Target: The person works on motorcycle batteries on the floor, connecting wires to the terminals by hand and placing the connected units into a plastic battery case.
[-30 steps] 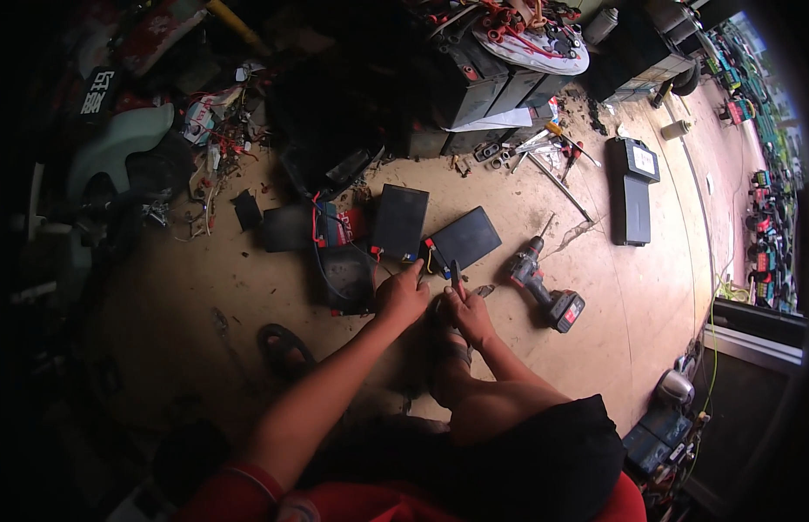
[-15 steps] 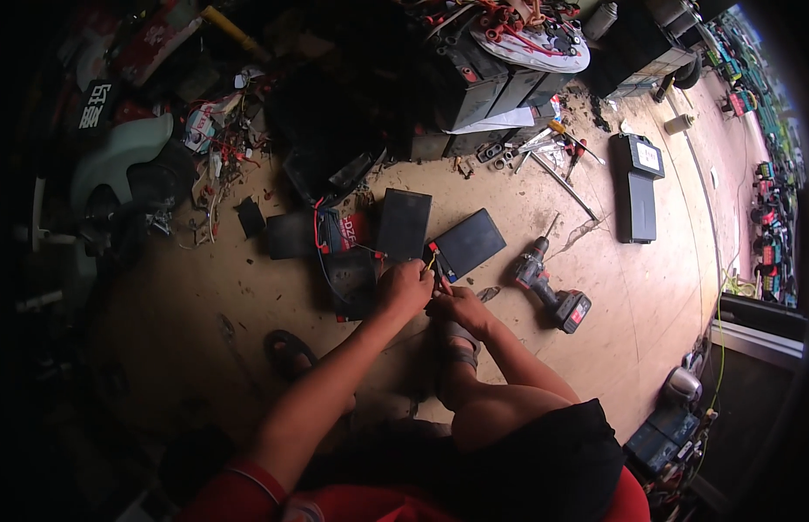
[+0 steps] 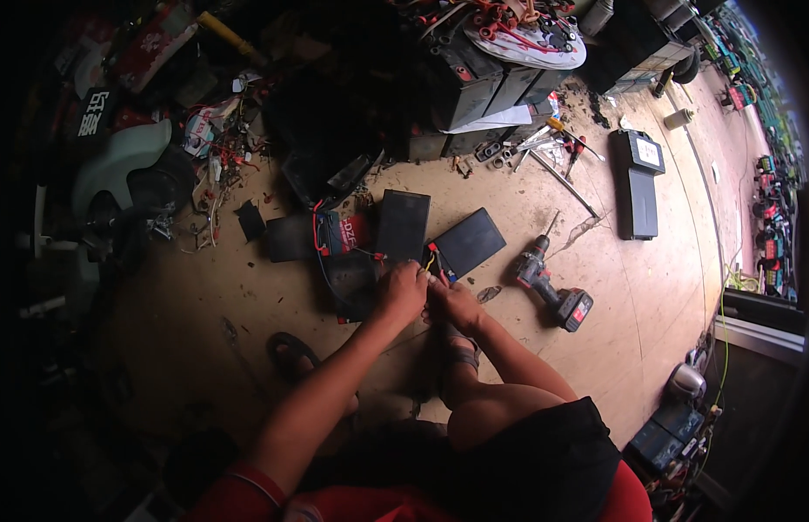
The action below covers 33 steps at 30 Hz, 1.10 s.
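Observation:
My left hand (image 3: 403,291) is closed on a short yellow wire (image 3: 431,262) beside two black batteries (image 3: 402,224) (image 3: 465,241). My right hand (image 3: 453,302) grips a red-handled hand tool (image 3: 442,279) against that wire, close to my left fingertips; its working end is hard to make out. To the left lie more batteries, one with a red label (image 3: 352,230), joined by red and black wires. A cordless drill (image 3: 541,277) lies on its side to the right of my hands.
Scrap wires and parts (image 3: 217,148) lie at the upper left near a scooter body (image 3: 117,165). Stacked batteries (image 3: 491,91), scattered tools (image 3: 551,152) and a long black case (image 3: 636,191) are further back. More batteries (image 3: 665,435) sit by the doorway at lower right.
My left hand has closed in on the yellow wire. My right hand with the red-handled tool has moved left, so both hands are now together at the wire.

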{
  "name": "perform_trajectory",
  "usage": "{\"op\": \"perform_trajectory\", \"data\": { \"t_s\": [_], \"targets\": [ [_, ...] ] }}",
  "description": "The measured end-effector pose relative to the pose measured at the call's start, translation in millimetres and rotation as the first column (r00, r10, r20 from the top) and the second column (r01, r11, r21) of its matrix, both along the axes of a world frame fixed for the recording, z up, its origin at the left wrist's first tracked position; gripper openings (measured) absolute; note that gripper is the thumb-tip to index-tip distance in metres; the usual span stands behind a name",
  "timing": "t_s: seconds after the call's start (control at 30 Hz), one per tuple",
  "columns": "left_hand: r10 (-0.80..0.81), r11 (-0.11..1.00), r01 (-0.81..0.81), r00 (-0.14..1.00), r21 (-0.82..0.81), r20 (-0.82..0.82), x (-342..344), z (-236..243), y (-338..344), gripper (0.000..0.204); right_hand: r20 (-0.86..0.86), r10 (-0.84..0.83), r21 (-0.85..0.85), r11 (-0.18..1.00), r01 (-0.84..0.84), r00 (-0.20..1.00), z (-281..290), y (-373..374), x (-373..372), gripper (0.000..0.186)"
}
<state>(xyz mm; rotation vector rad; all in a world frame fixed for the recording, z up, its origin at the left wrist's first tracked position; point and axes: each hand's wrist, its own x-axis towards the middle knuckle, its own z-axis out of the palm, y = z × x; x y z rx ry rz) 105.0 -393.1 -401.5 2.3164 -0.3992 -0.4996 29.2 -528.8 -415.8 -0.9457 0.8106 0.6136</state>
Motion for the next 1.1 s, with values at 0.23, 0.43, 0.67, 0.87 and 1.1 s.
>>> {"op": "perform_trajectory", "data": {
  "t_s": [0.23, 0.43, 0.67, 0.87, 1.1],
  "targets": [
    [-0.013, 1.0, 0.013, 1.0, -0.02, 0.009, -6, -2, 0, 0.023, 0.034, 0.001, -0.284, 0.959, 0.008, 0.999, -1, 12, 0, 0.043],
    [0.014, 0.998, -0.007, 0.995, -0.066, 0.1, -10, -9, 2, 0.02, 0.017, 0.108, -0.503, 0.86, -0.085, 0.994, -9, 19, -5, 0.045],
    [0.24, 0.763, -0.503, 0.804, -0.407, -0.544, 10, 50, 32, 0.021, 0.041, 0.009, 0.006, 1.0, -0.009, 0.999, -14, 7, -33, 0.046],
    [0.163, 0.773, -0.427, 0.848, -0.469, -0.504, 7, 55, 45, 0.02, 0.204, 0.216, -0.061, 0.976, -0.208, 0.955, -8, 12, -27, 0.041],
    [0.146, 0.743, -0.45, 0.831, -0.495, -0.537, 8, 49, 51, 0.017, 0.146, 0.375, -0.14, 0.924, -0.356, 0.915, -20, 12, 4, 0.034]
  ]
}}
